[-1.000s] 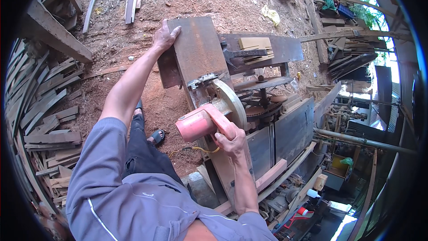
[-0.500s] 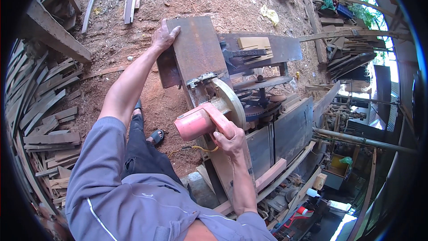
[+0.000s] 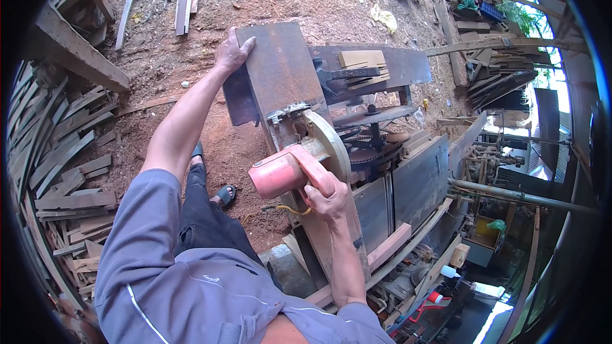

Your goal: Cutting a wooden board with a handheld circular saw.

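A red circular saw (image 3: 276,176) with a worn pale metal guard stands on a wide brown wooden plank (image 3: 280,60). My right hand (image 3: 329,199) is wrapped round the saw's rear handle. Past the saw, the plank's far end is gripped by my left hand (image 3: 233,51), thumb on the top face and the other fingers over the left edge. The saw sits across the plank's width; its cutting edge is hidden by the base and guard. A yellow cord (image 3: 288,208) hangs below the motor.
Right of the plank stands a machine bench with round toothed blades (image 3: 376,153) and metal side panels (image 3: 417,175). Small notched wood pieces (image 3: 363,60) lie on its far plate. Stacked offcuts (image 3: 76,200) line the left. Sawdust covers the ground (image 3: 172,67). Bottles and tools crowd the lower right.
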Tool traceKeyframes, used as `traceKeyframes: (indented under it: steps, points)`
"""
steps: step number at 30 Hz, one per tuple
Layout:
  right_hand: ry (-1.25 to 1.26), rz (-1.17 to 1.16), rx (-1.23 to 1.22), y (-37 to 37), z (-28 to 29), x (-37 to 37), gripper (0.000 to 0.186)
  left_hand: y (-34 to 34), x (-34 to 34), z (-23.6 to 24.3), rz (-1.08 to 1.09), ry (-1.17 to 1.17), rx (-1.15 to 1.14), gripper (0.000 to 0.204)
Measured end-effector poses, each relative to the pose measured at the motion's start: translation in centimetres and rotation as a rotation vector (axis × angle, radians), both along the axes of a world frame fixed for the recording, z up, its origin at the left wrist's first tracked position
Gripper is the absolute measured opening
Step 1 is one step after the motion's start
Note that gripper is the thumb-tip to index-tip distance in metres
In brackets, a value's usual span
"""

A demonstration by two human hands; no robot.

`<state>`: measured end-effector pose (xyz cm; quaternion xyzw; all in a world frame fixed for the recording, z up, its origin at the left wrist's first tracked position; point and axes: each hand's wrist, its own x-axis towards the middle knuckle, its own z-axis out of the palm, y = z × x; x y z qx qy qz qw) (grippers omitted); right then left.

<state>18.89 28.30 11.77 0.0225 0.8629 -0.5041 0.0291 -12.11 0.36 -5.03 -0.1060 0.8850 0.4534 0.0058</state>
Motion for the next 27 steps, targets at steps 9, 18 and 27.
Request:
traceKeyframes:
  steps: [9, 18, 27]
  points:
    - [-0.067, -0.005, -0.047, 0.5, -0.3, 0.7, 0.02, 0.1, 0.0, 0.5, -0.012, -0.025, -0.008, 0.079]
    - [-0.041, 0.013, -0.013, 0.6, -0.3, 0.7, 0.019, 0.2, 0.1, -0.1, 0.024, 0.028, 0.015, 0.075]
    - [-0.082, -0.007, -0.018, 0.2, -0.2, 0.1, 0.02, 0.3, 0.1, 0.0, 0.022, 0.047, 0.026, 0.073]
